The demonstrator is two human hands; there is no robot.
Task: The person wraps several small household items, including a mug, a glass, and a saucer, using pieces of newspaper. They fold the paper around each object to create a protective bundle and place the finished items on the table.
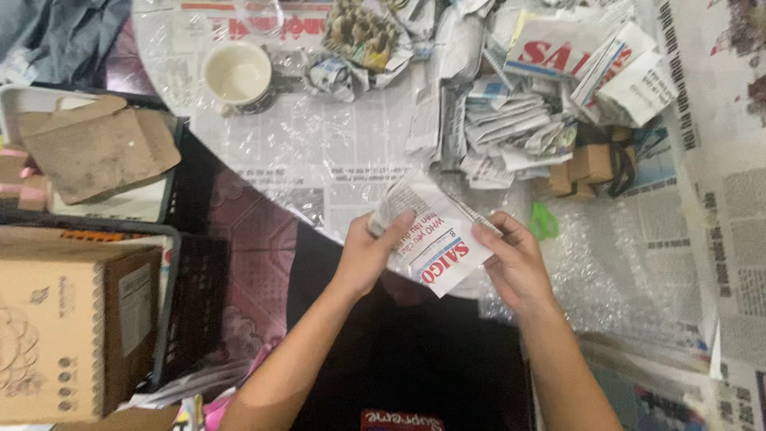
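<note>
Both my hands hold a folded piece of newspaper (435, 239) with red and blue print, just above the near edge of a round table (319, 152) covered in newspaper and clear plastic. My left hand (369, 254) grips its left side with the thumb on top. My right hand (511, 259) pinches its right edge. A heap of folded newspaper pieces (519, 120) lies on the table beyond my hands.
A cream cup (237, 73) stands at the table's far left. Next to it is a paper-wrapped bundle of small dark objects (363, 36). Small cardboard boxes (582, 168) and a green bit (542, 219) lie right. A cardboard box (72, 319) and black crates (191, 287) stand left.
</note>
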